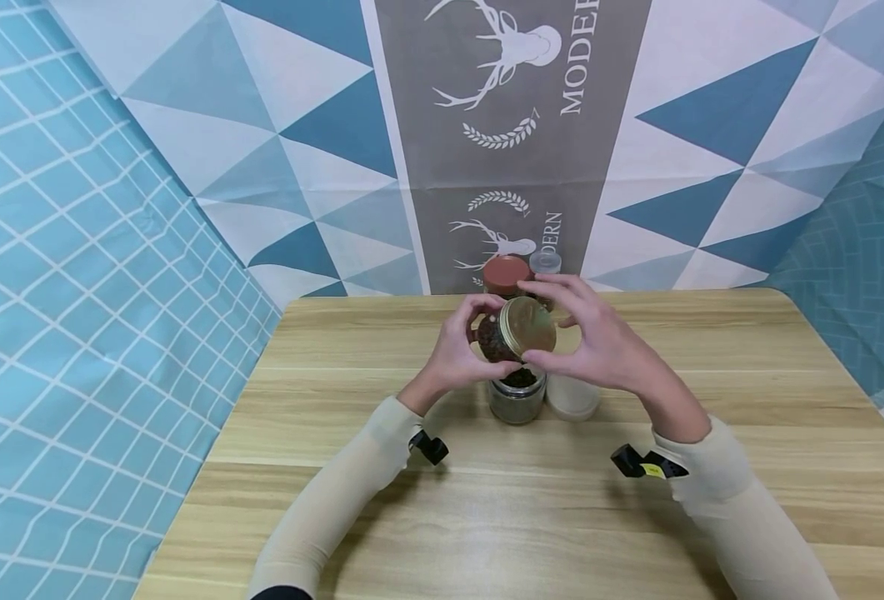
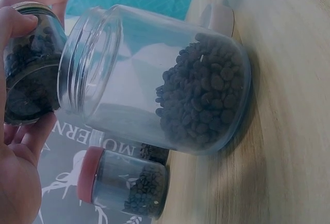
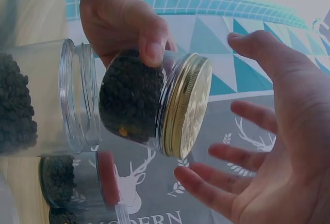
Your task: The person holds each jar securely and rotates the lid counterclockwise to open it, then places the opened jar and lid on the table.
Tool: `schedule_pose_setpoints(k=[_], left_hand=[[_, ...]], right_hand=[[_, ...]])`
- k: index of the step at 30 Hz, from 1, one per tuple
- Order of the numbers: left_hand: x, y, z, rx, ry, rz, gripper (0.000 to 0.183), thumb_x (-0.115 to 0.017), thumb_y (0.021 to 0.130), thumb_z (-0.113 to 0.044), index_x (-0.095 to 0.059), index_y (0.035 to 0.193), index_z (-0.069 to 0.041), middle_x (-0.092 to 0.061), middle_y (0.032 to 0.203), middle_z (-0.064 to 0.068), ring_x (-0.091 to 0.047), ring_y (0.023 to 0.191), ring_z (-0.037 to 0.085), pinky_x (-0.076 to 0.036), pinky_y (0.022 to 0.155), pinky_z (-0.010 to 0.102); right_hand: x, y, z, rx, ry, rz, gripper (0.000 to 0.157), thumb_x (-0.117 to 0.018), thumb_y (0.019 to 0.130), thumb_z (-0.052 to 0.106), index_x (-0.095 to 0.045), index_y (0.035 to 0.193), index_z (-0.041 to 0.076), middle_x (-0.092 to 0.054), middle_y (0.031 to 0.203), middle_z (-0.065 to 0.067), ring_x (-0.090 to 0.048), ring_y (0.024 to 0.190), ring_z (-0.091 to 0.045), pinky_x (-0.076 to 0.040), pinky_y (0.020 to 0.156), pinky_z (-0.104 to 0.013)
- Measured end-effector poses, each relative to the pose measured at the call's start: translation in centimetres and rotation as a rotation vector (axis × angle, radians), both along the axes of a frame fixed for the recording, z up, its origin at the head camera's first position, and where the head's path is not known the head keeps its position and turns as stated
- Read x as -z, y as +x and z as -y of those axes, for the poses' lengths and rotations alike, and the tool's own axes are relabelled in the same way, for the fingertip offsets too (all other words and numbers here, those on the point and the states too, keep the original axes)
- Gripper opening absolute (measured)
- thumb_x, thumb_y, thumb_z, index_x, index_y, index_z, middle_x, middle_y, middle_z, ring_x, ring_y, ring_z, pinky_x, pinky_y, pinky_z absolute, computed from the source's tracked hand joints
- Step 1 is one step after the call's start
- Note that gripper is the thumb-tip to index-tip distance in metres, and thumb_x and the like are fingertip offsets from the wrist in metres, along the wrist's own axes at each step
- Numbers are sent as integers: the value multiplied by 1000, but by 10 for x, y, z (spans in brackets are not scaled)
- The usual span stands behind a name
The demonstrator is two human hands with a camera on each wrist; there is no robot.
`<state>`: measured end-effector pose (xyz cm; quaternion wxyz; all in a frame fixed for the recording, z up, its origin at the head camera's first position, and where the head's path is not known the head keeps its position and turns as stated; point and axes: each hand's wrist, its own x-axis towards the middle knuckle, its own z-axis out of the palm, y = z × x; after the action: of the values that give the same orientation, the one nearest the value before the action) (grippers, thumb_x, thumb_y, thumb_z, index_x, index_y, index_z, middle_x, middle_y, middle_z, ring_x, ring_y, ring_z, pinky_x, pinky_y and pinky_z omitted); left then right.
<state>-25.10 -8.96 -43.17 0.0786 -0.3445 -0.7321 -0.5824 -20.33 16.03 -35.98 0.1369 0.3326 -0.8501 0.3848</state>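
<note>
My left hand (image 1: 456,343) grips a small glass jar (image 3: 131,97) by its body, thumb on one side and fingers round the other. Dark bean-like pieces fill much of it, and a gold screw lid (image 1: 529,327) is on it. The jar is tilted, lid toward the right. Around that lid my right hand (image 3: 294,110) is spread, its fingers apart from it in the right wrist view. Just below stands a larger lidless glass jar (image 2: 139,74), upright on the table, with dark pieces (image 2: 206,95) in its lower part.
Behind the large jar stands a glass jar with a red lid (image 1: 506,273), also holding dark pieces. Beside that is another jar with a pale lid (image 1: 545,262). A whitish round lid (image 1: 575,400) lies right of the large jar on the wooden table (image 1: 486,517).
</note>
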Motion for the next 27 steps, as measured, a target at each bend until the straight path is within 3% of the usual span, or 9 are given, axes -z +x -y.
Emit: schedule_pose_setpoints(k=[3,11,18,27], left_hand=[[0,0,0,1,1,-5,84,-97,72,4,-54,144,3,-61,148,24,-64,135,33,-63,98,20],[0,0,-1,-36,-49,-32,83,-98,73,-3,-55,145,0,-63,150,20,-65,135,33,-62,91,19],[1,0,-2,-16,-32,-27,84,-98,73,2,-54,144,1,-62,149,22,-64,135,35,-61,93,17],[1,0,-4,-4,-26,-18,83,-96,73,2,-53,144,1,-61,148,23,-64,137,36,-63,94,21]], right_hand=[[-1,1,2,48,-5,63,87,-95,88,21,-55,166,15,-54,162,-21,-66,134,-42,-71,88,-55],[-4,1,8,146,19,145,87,-93,91,32,-54,168,20,-60,152,-17,-68,125,-34,-71,84,-52],[-3,1,12,160,32,149,83,-95,90,33,-59,163,17,-63,149,-19,-68,123,-37,-66,74,-30],[-3,3,17,180,35,114,70,-97,88,34,-72,150,16,-68,128,-17,-67,111,-35,-57,84,-44]])
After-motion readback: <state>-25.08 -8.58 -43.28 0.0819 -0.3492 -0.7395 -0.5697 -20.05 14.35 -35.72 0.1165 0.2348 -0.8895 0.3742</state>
